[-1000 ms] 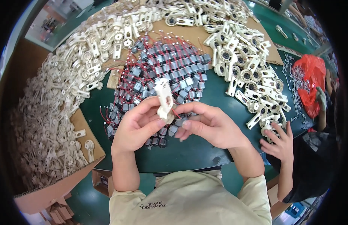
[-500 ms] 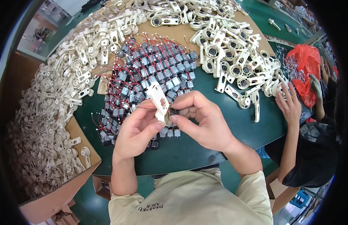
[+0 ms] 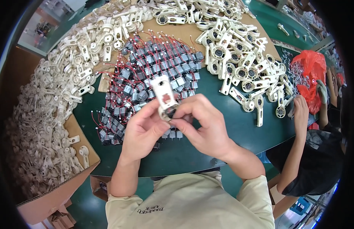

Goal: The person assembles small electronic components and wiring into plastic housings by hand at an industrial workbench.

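A white plastic housing (image 3: 162,91) with a slotted arm and a ring-shaped end is held up over the bench between my two hands. My left hand (image 3: 140,135) grips the ring end from the left, with thumb and fingers closed on it. A small dark motor (image 3: 170,112) shows in the ring. My right hand (image 3: 209,131) pinches at the right side of the ring, its fingertips against the motor and the rim. Behind my hands, small grey motors (image 3: 177,72) with red wires and white plugs lie in a dense spread.
A cardboard box (image 3: 85,168) heaped with white housings (image 3: 43,129) stands at the left. Housings with dark round centres (image 3: 241,57) pile up at the far right of the green bench (image 3: 177,158). A co-worker's hand (image 3: 300,114) is near a red plastic bag (image 3: 316,72) and screws (image 3: 297,72).
The housing has turned in my hands, so its ring now faces up with the dark motor in it. At the right, the co-worker's hand has drawn together, and a housing shows beside it.
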### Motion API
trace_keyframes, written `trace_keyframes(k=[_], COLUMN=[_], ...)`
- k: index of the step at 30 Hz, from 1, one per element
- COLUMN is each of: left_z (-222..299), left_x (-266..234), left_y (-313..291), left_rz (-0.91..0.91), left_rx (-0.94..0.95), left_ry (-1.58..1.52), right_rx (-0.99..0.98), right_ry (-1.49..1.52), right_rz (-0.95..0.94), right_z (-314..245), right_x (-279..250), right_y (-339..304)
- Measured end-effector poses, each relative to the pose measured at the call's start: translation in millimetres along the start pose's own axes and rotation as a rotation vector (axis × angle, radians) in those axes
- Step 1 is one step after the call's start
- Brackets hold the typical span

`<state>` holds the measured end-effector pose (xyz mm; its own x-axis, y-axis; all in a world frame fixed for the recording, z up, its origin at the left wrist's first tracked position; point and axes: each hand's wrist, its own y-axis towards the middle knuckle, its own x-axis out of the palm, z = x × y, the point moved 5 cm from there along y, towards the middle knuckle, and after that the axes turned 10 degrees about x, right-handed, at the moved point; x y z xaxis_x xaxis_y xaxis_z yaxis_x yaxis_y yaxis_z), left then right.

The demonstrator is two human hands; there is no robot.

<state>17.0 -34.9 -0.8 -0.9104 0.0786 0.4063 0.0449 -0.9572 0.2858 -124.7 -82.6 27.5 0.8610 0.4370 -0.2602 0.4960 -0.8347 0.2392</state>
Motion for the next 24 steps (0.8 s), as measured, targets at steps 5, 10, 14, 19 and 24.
trace_keyframes(k=[5,10,14,19,24], left_z=[2.8,5.7,5.5,3.1,-4.0], left_x=[-6.0,-4.5,-4.2,-8.2,-4.0], left_y=[3.2,0.2,-0.8,-1.9,-1.2], left_rz=[0.122,0.131,0.09,0.104,0.129], left_rx=[-0.011,-0.103,-0.049,-0.057,-0.101], left_ry=[0.052,-0.035,-0.005,-0.024,-0.02], right_rx=[-0.015,-0.017,0.054,0.056,0.19], right_ry=[0.089,0.037,0.045,0.028,0.165], right_rz=[-0.001,0.058,0.046,0.008,-0.044], right_z=[-0.6,7.5,9.6,13.3,25.2], right_x=[-0.9,3.0,5.7,10.9,13.2], right_y=[2.1,3.0,3.3,2.6,-3.0])
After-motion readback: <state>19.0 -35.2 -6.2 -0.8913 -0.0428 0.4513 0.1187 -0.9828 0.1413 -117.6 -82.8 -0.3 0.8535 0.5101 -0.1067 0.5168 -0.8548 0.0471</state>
